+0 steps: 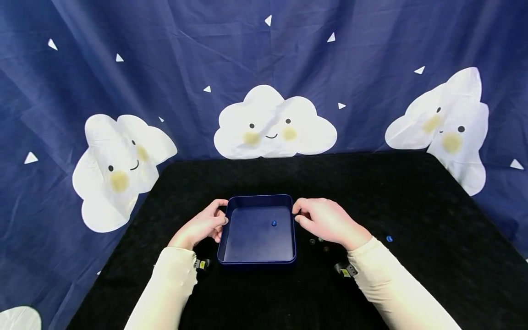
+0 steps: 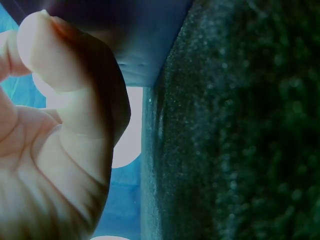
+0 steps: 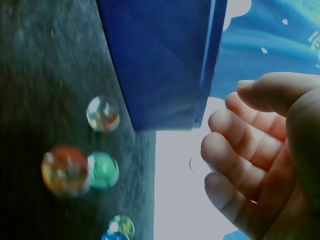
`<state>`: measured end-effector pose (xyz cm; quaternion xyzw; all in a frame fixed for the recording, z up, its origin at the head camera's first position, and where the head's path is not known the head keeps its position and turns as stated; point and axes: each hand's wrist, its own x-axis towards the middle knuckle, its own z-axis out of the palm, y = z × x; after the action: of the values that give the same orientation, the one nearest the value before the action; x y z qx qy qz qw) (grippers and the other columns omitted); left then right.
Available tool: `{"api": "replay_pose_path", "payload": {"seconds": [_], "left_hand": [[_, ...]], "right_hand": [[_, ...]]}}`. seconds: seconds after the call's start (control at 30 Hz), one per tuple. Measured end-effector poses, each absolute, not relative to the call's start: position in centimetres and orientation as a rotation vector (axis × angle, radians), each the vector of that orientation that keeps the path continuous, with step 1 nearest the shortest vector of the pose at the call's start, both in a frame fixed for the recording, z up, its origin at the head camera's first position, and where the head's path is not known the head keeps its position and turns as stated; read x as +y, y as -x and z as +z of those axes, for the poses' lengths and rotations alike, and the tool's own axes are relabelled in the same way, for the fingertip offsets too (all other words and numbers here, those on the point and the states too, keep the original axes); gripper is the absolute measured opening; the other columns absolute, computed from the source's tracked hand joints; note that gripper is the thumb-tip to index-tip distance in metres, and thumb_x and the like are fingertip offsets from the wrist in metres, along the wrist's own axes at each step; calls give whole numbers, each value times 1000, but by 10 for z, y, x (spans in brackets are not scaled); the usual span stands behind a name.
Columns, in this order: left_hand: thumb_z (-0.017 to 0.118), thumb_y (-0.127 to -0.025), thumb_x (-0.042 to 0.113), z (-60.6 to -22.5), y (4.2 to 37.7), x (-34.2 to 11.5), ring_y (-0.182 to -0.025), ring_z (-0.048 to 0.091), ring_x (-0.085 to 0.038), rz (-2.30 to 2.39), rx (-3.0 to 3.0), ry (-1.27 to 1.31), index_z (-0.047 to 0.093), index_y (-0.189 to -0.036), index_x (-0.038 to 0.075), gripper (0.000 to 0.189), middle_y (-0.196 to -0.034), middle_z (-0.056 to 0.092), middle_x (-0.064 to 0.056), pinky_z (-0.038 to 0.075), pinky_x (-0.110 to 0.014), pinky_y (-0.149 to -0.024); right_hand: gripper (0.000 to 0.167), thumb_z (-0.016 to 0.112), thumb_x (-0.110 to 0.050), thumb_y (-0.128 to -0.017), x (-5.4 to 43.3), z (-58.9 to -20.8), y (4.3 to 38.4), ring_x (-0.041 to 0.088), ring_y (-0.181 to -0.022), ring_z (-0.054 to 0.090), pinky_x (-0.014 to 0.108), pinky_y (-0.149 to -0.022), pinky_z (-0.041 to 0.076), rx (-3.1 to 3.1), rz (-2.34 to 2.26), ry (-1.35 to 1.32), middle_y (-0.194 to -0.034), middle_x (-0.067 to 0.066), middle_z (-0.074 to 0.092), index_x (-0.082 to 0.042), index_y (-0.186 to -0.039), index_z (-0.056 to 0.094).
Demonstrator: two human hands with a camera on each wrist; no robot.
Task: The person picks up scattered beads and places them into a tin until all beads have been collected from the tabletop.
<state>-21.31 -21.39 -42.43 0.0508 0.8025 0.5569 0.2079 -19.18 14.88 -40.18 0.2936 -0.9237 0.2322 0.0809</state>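
A square blue tray with low walls stands on the black cloth, and one blue marble lies inside it. At its left wall my left hand grips the rim, thumb and a finger at the edge; the left wrist view shows a digit right against the tray's side. By the opposite wall is my right hand, its fingers loosely curled with nothing between them. Beside the tray, below that hand, lie a clear marble, an orange-brown marble and a green marble.
Farther right on the black cloth lies another blue marble. A clear yellow-green marble shows low in the right wrist view. Behind the table hangs a dark blue curtain with white clouds.
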Motion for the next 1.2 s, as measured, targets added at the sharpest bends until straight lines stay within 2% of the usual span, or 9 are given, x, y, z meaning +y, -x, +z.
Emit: {"api": "replay_pose_path", "payload": {"seconds": [0.23, 0.53, 0.77, 0.9, 1.07, 1.2], "left_hand": [[52, -91, 4, -425, 217, -213, -58, 53, -22, 1556, 2235, -151, 31, -147, 7, 59, -77, 45, -9, 53, -34, -54], [53, -91, 4, -425, 219, -209, -58, 53, -23, 1566, 2232, -140, 33, -146, 9, 59, -77, 45, -9, 53, -35, -53], [53, -90, 4, -427, 221, -209, -57, 53, -24, 1570, 2224, -149, 33, -146, 8, 59, -79, 45, -10, 52, -35, -53], [53, -91, 4, -431, 218, -212, -58, 53, -23, 1563, 2214, -141, 32, -146, 8, 59, -83, 47, -13, 53, -35, -52], [54, -91, 5, -432, 214, -217, -59, 52, -23, 1575, 2214, -126, 33, -144, 10, 57, -88, 47, -16, 53, -36, -52], [54, -91, 5, -431, 215, -217, -60, 52, -23, 1573, 2212, -158, 33, -144, 10, 57, -88, 47, -15, 53, -36, -52]], "right_hand": [[9, 72, -21, -89, 168, -400, 198, 5, -71, 55, 34, -69, 50, -2789, 674, -867, -79, -19, 58, -22, -98, 70], [11, 72, -23, -89, 191, -403, 199, 4, -65, 50, 30, -64, 45, -2931, 683, -933, -69, -19, 51, -31, -88, 64], [11, 73, -19, -87, 214, -409, 204, 6, -61, 50, 32, -62, 43, -2973, 748, -795, -69, -14, 54, -26, -91, 65], [9, 73, -24, -87, 218, -420, 207, 7, -61, 50, 32, -62, 43, -3051, 759, -753, -69, -14, 55, -27, -86, 64], [16, 76, -31, -85, 216, -431, 212, 9, -59, 50, 32, -61, 44, -3117, 761, -737, -69, -11, 55, -27, -81, 60], [19, 77, -27, -83, 215, -432, 213, 10, -58, 50, 33, -60, 44, -3123, 811, -725, -68, -9, 53, -25, -80, 59]]}}
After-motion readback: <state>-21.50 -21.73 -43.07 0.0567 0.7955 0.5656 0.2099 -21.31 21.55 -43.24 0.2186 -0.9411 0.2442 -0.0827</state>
